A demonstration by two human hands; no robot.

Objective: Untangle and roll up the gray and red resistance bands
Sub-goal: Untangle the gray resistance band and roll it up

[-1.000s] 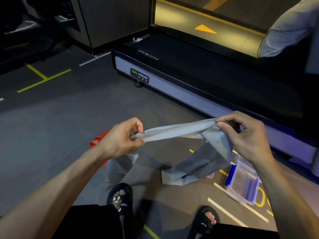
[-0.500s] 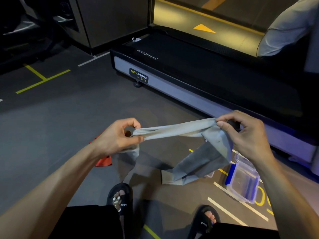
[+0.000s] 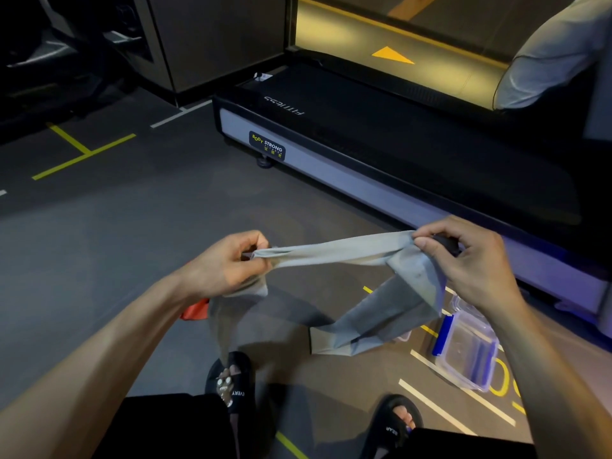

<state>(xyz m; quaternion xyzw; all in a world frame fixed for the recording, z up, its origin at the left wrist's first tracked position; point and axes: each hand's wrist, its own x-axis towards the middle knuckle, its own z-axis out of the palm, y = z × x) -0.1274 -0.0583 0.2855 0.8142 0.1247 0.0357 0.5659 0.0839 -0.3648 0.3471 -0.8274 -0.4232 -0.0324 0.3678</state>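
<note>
Gray band (image 3: 334, 251) stretched taut in mid-air between both hands, above the floor and just in front of the knees. Bunched narrow at the left end, fanning wider toward the right. From the right end, a long flat tail dropping down and doubling over itself, folded end lying on the floor (image 3: 99, 253) ahead of the right sandal (image 3: 395, 422). From the left end, a second length hanging thin and half see-through toward the left sandal (image 3: 231, 379).

Left hand (image 3: 228, 263) curled tight, thumb and forefinger pinching the gathered end. Right hand (image 3: 463, 260) pinching too, thumb and first fingers clamped on the band's upper edge, remaining fingers loosely bent; something dark showing behind those fingers, possibly only the machine's shadowed edge, hard to say.

Red band (image 3: 196, 309) down on the floor, mostly hidden under the left wrist, just an orange-red corner peeking out, apart from the gray one as far as visible.

Over by the right forearm: clear plastic container (image 3: 463, 352) sitting on the floor, blue clips along its sides, seemingly nothing inside, floor markings showing through the bottom. Folded tail of the gray band lying just beside it, not in it.

Beyond all that, treadmill (image 3: 364, 180) running diagonally, "BODY STRONG" label on its pale side rail. Yellow and white lines taped across the floor.
</note>
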